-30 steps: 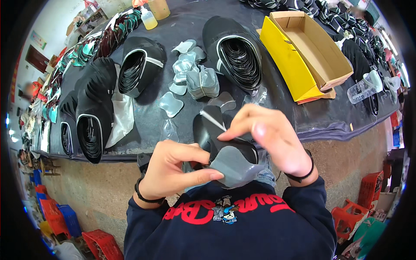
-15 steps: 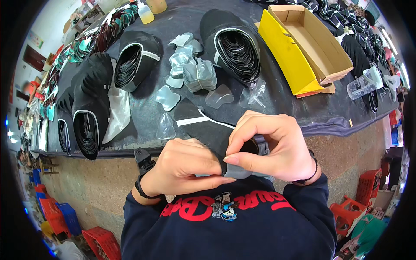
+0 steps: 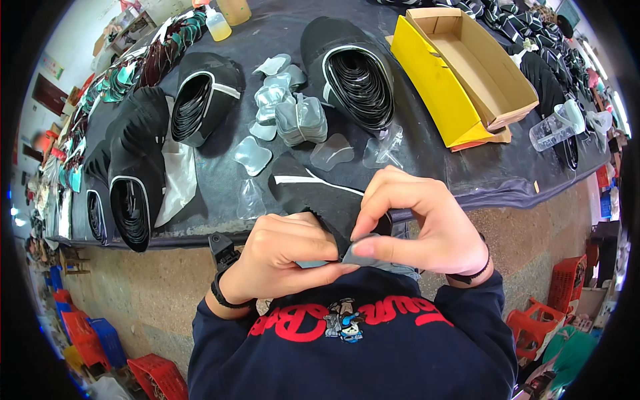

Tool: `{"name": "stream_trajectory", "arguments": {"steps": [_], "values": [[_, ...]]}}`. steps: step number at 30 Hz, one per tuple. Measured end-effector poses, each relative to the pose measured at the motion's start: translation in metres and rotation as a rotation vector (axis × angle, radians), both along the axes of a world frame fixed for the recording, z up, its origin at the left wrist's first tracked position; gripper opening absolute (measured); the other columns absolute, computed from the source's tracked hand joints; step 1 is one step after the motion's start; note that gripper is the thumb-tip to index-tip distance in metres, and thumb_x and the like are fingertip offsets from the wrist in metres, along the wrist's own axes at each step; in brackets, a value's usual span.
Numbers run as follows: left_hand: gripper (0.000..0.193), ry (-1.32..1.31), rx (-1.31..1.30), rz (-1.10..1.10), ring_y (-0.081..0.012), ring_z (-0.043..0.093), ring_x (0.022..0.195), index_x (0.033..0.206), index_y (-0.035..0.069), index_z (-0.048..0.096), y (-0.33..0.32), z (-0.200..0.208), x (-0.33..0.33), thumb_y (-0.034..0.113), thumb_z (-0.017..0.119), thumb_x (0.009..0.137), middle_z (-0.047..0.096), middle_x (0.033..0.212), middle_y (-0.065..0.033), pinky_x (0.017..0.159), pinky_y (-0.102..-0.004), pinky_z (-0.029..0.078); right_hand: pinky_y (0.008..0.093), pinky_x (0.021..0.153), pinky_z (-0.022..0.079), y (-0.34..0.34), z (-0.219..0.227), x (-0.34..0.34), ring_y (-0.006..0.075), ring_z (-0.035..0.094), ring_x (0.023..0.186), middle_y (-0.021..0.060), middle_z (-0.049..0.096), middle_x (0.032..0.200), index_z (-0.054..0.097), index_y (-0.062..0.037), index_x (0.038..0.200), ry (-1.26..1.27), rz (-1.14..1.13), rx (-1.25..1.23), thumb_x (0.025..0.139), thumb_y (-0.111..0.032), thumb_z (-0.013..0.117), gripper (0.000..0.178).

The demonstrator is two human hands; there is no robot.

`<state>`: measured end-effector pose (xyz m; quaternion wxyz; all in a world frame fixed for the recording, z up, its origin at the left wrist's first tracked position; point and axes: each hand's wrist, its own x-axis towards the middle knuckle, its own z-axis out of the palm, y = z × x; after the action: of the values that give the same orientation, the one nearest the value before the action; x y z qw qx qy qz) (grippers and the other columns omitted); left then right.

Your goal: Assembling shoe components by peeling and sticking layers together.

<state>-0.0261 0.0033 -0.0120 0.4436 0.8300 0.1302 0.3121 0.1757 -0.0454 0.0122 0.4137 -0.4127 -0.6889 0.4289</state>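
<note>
Both my hands are closed on one black fabric shoe upper [image 3: 317, 200] with a white stripe, held at the table's near edge. My left hand [image 3: 287, 250] pinches its left side between thumb and fingers. With thumb and forefinger, my right hand [image 3: 423, 217] grips its near edge, where a small grey translucent piece [image 3: 352, 254] shows under the thumb. The fingers hide how that piece joins the fabric. Just beyond lie loose clear plastic pieces, one a rounded cross [image 3: 253, 156], another darker [image 3: 332, 153], and a banded stack [image 3: 301, 120] of them.
Bundles of nested black uppers stand at the left [image 3: 130, 207], left of centre [image 3: 207, 100] and beyond the stack [image 3: 350, 73]. An open yellow cardboard box [image 3: 427, 87] and a clear plastic cup [image 3: 557, 128] are on the right. A bottle of yellow liquid [image 3: 218, 27] stands far back.
My right thumb has slid slightly and now lies flatter over the grey piece. Both hands keep hold of the upper. The view has shifted a little, so table items appear slightly displaced.
</note>
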Motion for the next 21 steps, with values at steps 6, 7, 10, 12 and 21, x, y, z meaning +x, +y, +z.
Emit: {"name": "stream_trajectory", "arguments": {"steps": [6,7,10,12,21], "values": [[0.02,-0.033,0.127,-0.05,-0.0147,0.044,0.039,0.058,0.005,0.059,0.008,-0.001,0.004,0.005,0.079,0.055,0.047,0.046,-0.0016,0.041,-0.0255,0.029,0.0291,0.067,0.04,-0.001,-0.008,-0.011,0.0173,0.052,0.071,0.0039,0.057,0.071,0.063,-0.0045,0.073,0.088,-0.06,0.027,0.071,-0.007,0.067,0.005],[0.02,-0.056,0.196,-0.072,-0.0142,0.043,0.037,0.057,0.006,0.059,0.01,-0.003,0.003,0.007,0.079,0.054,0.046,0.046,-0.0011,0.039,-0.0252,0.027,0.0291,0.067,0.04,0.0,-0.01,-0.012,0.0173,0.052,0.071,0.0039,0.057,0.071,0.063,-0.0045,0.073,0.089,-0.059,0.026,0.071,-0.007,0.067,0.005],[0.02,-0.084,0.301,-0.102,-0.0133,0.042,0.035,0.056,0.008,0.059,0.014,-0.009,0.002,0.008,0.079,0.054,0.046,0.045,0.0,0.035,-0.0251,0.024,0.0296,0.067,0.04,0.002,-0.013,-0.016,0.0189,0.051,0.071,0.0034,0.055,0.068,0.061,-0.0046,0.07,0.052,-0.045,0.056,0.07,-0.006,0.067,0.007],[0.02,-0.089,0.338,-0.114,-0.0129,0.041,0.035,0.055,0.009,0.059,0.016,-0.01,0.001,0.008,0.078,0.053,0.045,0.045,0.0005,0.034,-0.0252,0.023,0.0294,0.067,0.039,0.006,-0.02,-0.014,0.0184,0.051,0.073,0.0039,0.055,0.071,0.06,-0.0045,0.074,-0.016,-0.042,0.111,0.07,-0.009,0.069,0.01],[0.016,-0.208,0.319,0.126,-0.0173,0.054,0.047,0.066,0.005,0.063,0.018,-0.025,-0.008,0.001,0.075,0.056,0.059,0.061,-0.0048,0.044,-0.0244,0.041,0.029,0.083,0.042,0.011,-0.014,0.001,0.0205,0.053,0.093,0.0085,0.052,0.099,0.055,-0.0027,0.105,0.187,0.021,0.062,0.06,-0.015,0.08,0.052]]}}
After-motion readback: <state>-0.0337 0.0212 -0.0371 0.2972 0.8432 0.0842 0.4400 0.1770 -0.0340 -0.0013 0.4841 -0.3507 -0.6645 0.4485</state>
